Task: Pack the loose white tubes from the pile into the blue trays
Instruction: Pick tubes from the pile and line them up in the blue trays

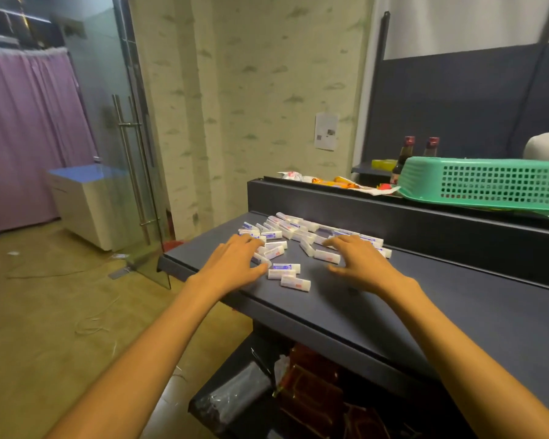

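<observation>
White tubes point(301, 240) lie scattered in a loose pile along the far edge of the dark bench point(457, 312), up against its raised back ledge, and both hands are right over them. Left hand point(235, 261) sits at the left end of the pile, fingers spread and flat, fingertips touching tubes there, nothing gripped. Right hand point(357, 261) hovers at the right part of the pile, fingers splayed and lightly arched, nothing held that I can see. Three tubes point(287, 275) have strayed toward the near edge and lie between the two hands, long axes running roughly left to right across the bench, stacked one behind the other. Those strays sit just beside the left thumb, so the left hand looks nearer to them; the right has a tube point(327, 256) just off its own fingertips. No blue tray shows anywhere in view, only a green basket point(488, 182) up on the ledge to the right. My read: packing has not begun, and the next pick wants fingers closing across a tube's short width.
</observation>
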`<state>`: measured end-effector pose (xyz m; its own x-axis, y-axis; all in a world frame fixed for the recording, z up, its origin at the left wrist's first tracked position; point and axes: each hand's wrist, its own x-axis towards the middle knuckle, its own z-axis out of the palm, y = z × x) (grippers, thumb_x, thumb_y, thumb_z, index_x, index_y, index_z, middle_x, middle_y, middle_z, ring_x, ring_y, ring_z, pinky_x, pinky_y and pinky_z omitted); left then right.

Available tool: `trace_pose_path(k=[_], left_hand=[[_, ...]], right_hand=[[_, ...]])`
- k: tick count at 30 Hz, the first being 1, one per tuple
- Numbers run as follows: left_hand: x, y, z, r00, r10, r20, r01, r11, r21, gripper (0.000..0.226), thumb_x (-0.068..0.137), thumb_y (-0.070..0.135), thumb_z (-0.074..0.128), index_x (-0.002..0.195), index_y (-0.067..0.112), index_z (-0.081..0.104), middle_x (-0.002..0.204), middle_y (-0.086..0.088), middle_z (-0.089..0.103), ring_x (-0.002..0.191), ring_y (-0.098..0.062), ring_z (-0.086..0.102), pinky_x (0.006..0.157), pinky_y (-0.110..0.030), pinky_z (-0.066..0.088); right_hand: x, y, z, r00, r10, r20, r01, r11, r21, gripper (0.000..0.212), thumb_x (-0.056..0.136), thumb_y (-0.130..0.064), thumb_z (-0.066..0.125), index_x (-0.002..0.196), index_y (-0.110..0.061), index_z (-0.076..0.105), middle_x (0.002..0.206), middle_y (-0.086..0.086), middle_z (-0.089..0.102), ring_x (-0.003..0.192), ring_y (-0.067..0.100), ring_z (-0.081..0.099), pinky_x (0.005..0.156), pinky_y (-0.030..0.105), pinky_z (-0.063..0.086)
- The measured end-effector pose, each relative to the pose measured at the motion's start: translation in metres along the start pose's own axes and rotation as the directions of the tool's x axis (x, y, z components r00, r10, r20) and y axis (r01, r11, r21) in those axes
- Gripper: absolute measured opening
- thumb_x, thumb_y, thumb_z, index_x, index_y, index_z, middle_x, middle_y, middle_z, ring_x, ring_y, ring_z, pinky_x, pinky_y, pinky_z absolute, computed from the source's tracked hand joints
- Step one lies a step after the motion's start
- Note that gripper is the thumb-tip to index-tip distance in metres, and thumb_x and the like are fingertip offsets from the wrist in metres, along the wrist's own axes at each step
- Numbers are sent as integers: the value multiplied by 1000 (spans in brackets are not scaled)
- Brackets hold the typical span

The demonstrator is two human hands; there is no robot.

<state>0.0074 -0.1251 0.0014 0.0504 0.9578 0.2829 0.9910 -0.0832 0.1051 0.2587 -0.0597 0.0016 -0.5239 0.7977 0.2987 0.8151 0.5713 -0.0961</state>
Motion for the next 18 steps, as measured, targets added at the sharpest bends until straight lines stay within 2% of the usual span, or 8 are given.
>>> trace_pose_path(k=[7, 14, 18], left_hand=[[70, -44, 15, 996, 88, -15, -89, 993, -81, 54, 92, 43, 54, 142, 24, 44, 140, -1, 48, 128, -21, 44, 100, -37, 40], [136, -80, 33, 972, 235, 26, -229, 962, -148, 54, 92, 43, 56, 141, 24, 44, 140, -1, 50, 127, -21, 46, 103, -36, 41], [163, -80, 42, 942, 328, 68, -307, 926, -221, 49, 91, 45, 57, 136, 26, 50, 137, 1, 55, 119, -21, 55, 97, -37, 47]], right_hand=[[50, -9, 12, 996, 88, -19, -88, 996, 0, 48, 94, -39, 56, 139, -26, 46, 145, 0, 47, 128, 21, 42, 103, 35, 35], [82, -20, 26, 961, 274, -34, -274, 962, -1, 44, 93, -36, 57, 136, -29, 48, 140, -1, 50, 127, 20, 44, 104, 36, 35], [86, -24, 28, 934, 351, -66, -353, 935, -33, 44, 93, -35, 57, 135, -25, 50, 139, 0, 52, 126, 21, 45, 102, 35, 36]])
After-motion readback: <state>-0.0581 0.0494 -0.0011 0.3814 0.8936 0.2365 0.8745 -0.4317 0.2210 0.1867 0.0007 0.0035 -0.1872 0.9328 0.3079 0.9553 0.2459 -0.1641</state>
